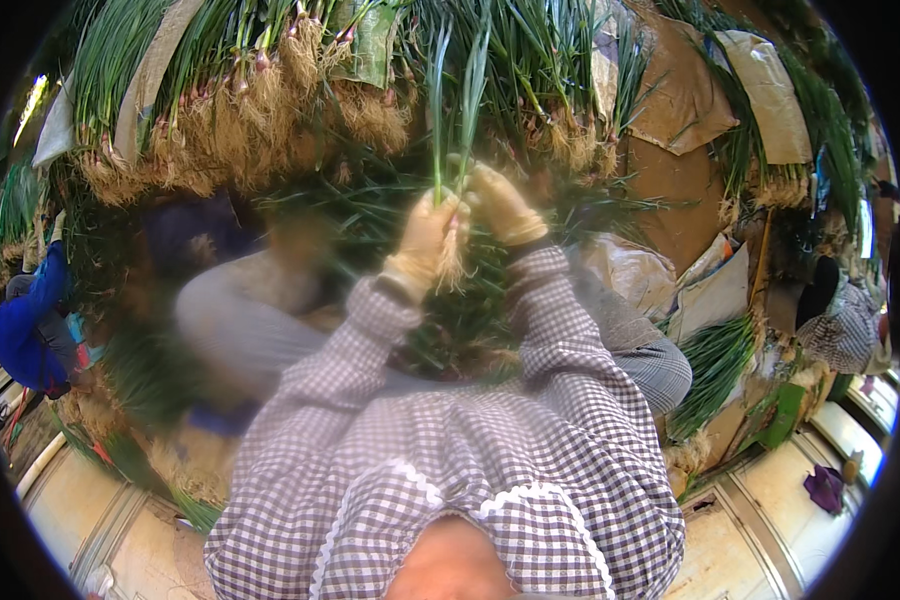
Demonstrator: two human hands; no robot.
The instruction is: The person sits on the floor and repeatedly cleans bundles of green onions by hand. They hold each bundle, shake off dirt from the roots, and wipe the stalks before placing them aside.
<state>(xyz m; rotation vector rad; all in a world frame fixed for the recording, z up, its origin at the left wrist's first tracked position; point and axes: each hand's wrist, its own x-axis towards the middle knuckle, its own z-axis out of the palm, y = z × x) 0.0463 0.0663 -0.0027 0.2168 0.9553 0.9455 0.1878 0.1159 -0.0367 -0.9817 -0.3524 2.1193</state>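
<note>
My left hand, in a pale glove, grips a few scallions by their lower stems. Their pinkish bulb ends and pale stringy roots hang below the fingers, while the long green leaves point away from me. My right hand, gloved too, is close beside it, its fingertips bent around the right-hand stalk just above the left hand. Haze over the middle of the view blurs the exact finger contact. Loose green leaves lie in the space below my hands, between my legs.
Ahead lies a long row of scallions with roots towards me. Sacking covers part of it. At right are plastic sacks and another scallion bundle. People sit at far left and far right.
</note>
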